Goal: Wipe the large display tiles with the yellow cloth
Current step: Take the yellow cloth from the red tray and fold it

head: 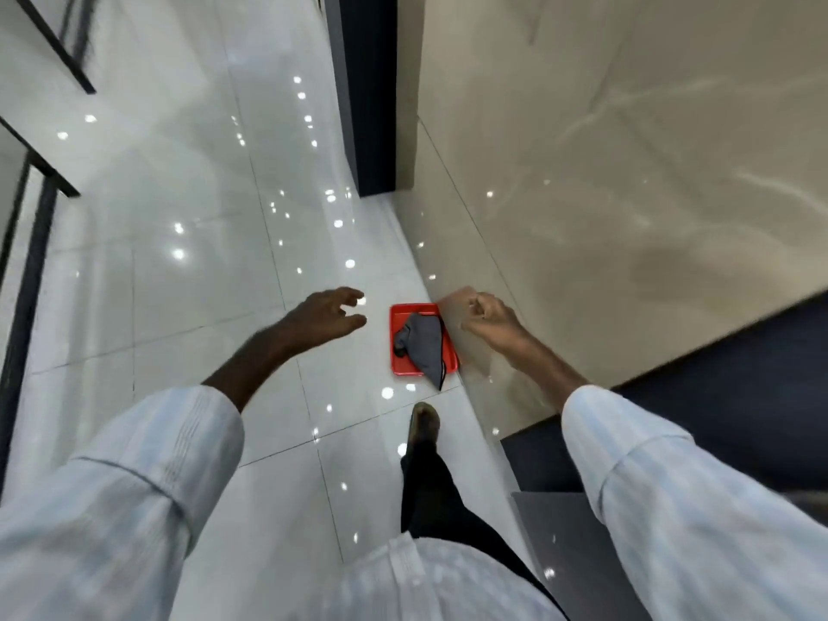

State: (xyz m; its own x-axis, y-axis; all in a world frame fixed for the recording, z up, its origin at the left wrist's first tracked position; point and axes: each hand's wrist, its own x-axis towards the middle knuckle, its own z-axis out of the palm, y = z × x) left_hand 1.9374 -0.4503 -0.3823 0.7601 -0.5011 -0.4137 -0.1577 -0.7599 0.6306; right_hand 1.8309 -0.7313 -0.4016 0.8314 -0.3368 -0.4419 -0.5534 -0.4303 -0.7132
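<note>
Head view: left hand (329,313) spread wide, empty, above open floor (201,284). Right hand (490,318) loosely curled, empty, near the tile's (627,195) lower edge. Tray (403,368) with grey cloth (425,347) sits against that edge.

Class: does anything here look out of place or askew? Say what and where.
The grey cloth lies crumpled in the red tray on the floor, one corner spilling over the tray's near rim.

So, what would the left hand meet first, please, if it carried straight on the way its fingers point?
Probably the red tray holding the grey cloth, though the left hand may be well above the floor.
</note>
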